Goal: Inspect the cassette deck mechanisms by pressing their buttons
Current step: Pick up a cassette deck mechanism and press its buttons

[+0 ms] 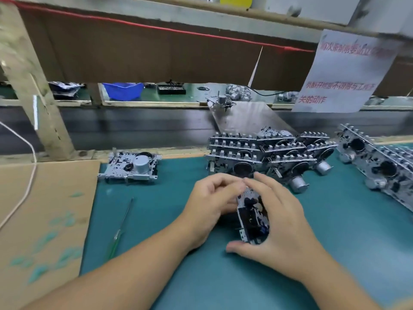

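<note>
1. On the green mat (pixel 223 283), in front of the big pile of mechanisms, a cassette mechanism (pixel 252 217) stands on edge between two hands.
2. Grasping it from the right, the right hand (pixel 277 222) curls over its top, with the thumb hooked under its near end.
3. Curled against its left side, the left hand (pixel 210 204) has its fingertips bent at the upper edge; whether they press a button is too blurred to tell.
4. Just behind the held mechanism, the pile of mechanisms (pixel 263 153) lies in stacked rows, with round motors sticking out toward the hands.
5. Right of that pile, a second group of mechanisms (pixel 375 162) runs along the mat's edge.
6. Left of the held mechanism and well apart from it, a single mechanism (pixel 131 166) lies flat, motor up.
7. Nearer on that side, a green-handled screwdriver (pixel 120 227) lies on the mat beside a sheet of cardboard (pixel 40 220).
8. Behind the pile, a metal ramp (pixel 241 117) slopes up; a paper notice (pixel 344 72) with red lettering hangs to its right.
</note>
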`<state>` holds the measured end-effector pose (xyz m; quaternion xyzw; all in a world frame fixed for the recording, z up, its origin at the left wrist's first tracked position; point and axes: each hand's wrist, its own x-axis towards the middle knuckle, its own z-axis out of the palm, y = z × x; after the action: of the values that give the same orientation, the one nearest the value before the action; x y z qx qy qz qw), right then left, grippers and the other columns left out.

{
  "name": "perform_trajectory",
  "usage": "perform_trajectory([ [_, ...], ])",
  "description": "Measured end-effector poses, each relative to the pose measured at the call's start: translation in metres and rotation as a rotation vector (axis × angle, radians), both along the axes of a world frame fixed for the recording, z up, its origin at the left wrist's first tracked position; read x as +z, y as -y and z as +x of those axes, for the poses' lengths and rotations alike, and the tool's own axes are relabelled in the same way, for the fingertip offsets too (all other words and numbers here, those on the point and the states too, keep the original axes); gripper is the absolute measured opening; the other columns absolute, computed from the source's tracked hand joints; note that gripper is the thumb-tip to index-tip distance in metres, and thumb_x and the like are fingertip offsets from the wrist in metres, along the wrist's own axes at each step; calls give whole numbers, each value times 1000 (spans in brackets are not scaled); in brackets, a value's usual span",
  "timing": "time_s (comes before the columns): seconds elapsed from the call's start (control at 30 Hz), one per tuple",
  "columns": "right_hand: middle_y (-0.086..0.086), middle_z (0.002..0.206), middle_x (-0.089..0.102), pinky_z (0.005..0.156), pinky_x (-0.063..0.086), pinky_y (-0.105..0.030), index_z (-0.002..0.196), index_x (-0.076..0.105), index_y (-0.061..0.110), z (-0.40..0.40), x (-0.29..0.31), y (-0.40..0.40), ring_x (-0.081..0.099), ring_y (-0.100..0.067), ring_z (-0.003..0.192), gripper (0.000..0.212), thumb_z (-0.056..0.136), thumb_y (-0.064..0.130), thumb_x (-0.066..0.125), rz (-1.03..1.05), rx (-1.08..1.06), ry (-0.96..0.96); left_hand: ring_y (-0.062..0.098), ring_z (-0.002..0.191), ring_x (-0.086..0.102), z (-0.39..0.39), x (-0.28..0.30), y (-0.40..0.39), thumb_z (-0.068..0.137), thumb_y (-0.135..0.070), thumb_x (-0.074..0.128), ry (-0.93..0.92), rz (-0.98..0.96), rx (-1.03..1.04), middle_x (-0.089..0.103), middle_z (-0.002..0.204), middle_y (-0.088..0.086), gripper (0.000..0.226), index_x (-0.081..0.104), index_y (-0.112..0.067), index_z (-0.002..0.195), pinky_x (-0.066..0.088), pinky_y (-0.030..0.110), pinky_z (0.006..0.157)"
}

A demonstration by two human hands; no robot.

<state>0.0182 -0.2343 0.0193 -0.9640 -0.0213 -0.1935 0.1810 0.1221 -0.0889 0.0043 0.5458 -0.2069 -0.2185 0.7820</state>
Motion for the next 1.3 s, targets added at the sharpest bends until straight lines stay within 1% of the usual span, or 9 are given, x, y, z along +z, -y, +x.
perform_trajectory([
  [0.17,25,150,33,108,24,-35,149,36,42,-2,-2,-1,30,-9,135,118,46,91,67,-81,-3,-51,10,80,72,1,-5,2,91,-12,76,114,71,134,79,88,4,8,80,-19,90,54,22,75],
  [0.27,28,129,45,94,25,-30,135,49,38,-3,-1,-4,38,-8,120,101,50,88,67,-40,-55,35,10,78,70,1,-5,2,85,-23,77,138,78,60,79,90,8,16,81,-18,99,55,23,74],
  [0.4,21,129,45,100,26,-33,138,48,33,-7,0,-10,41,-10,125,108,49,91,65,-64,-70,7,20,93,74,0,-5,2,91,-24,73,164,98,82,80,99,6,15,81,-14,98,58,43,91],
  [0.5,15,130,48,99,30,-35,137,50,28,-7,1,-17,44,-13,125,109,49,92,60,-90,-116,9,21,96,75,-2,-3,2,96,-29,69,285,198,138,80,94,-2,16,82,-20,93,58,44,95],
  [0.63,18,127,46,97,26,-32,136,47,32,-9,-1,-21,42,-10,125,104,50,89,61,-76,-159,-2,7,91,73,-7,-3,3,97,-33,67,434,304,212,78,92,-15,15,80,-29,93,57,38,90],
  [0.83,28,118,41,99,20,-28,127,45,42,-7,-2,-18,37,1,121,96,44,84,66,22,-174,-42,-12,68,60,-11,-1,2,100,-27,66,596,409,271,70,76,-32,15,79,-30,93,41,6,68],
  [1.03,21,131,44,115,29,-45,138,48,37,-4,1,-4,35,-6,134,105,47,88,66,-1,-82,-64,-1,57,51,-9,-1,1,100,-24,67,392,320,241,62,61,-20,13,76,-28,92,41,15,61],
  [1.17,30,144,31,116,21,-17,145,28,49,-7,-3,11,24,1,141,101,60,75,75,92,49,-75,18,55,36,-1,-1,-2,102,-26,63,211,268,265,42,57,-2,11,57,-28,93,31,30,54],
  [1.3,38,137,35,101,18,2,143,21,55,-7,-6,21,30,9,133,107,56,69,82,237,-7,-82,9,60,43,-10,3,-1,98,-53,49,415,237,141,47,65,-12,19,52,-35,91,40,24,58],
])
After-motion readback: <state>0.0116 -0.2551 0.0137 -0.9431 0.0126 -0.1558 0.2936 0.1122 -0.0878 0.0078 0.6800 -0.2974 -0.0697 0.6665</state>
